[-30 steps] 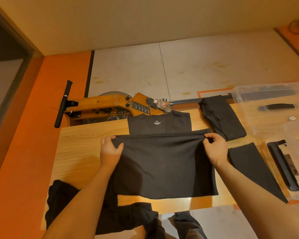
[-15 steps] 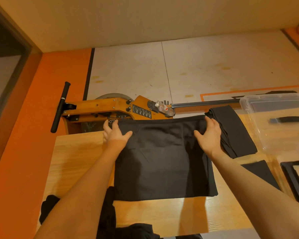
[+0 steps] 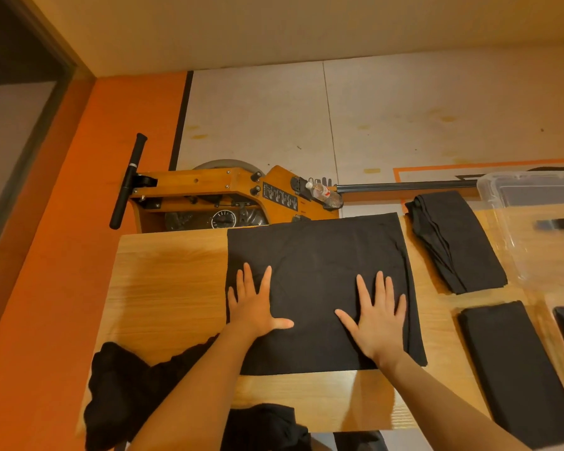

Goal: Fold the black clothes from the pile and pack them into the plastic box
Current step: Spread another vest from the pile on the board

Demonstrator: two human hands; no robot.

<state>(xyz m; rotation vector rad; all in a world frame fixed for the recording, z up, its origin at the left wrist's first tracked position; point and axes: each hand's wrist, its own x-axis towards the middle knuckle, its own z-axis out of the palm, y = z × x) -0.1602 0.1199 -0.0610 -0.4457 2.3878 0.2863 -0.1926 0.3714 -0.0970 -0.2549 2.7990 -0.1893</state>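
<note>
Both the left hand [image 3: 256, 309] and right hand [image 3: 376, 315] lie flat, fingers spread, pressing the half-folded garment [image 3: 319, 288] at the table's [image 3: 163, 288] far edge. Its far edge overhangs, so it may slide off. 2 folded pieces [image 3: 456, 242] [image 3: 515, 369] wait near the right edge beside 1 plastic box [image 3: 534, 203]; 1 pile [image 3: 127, 388] hangs at the near-left corner.
</note>
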